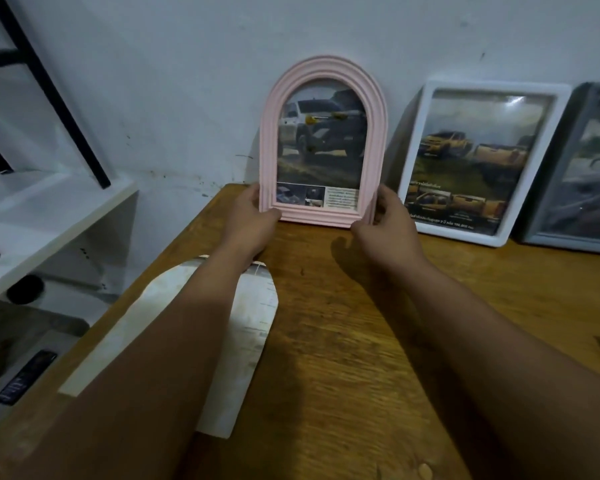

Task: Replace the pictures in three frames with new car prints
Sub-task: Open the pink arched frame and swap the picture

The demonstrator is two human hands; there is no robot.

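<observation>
Down by the forearms, an arch-cut old sheet (253, 327) lies flat on the wooden table (361, 341), likely the picture pulled out. Both hands are on the pink arched frame (323, 140), left hand (253, 216) and right hand (385, 223) each gripping a lower corner, probably to stand it against the wall (222, 64). It sits at the table's back edge, car print showing, beside the white frame (482, 161) and grey frame (582, 168), which lean there too.

Dim, bluish indoor light. Your arms throw soft shadows across the worktop (378, 341). Glare streaks the glass of the white frame (478, 161) at its upper right. Whole view soft; edges bend and blur, wide-angle.
</observation>
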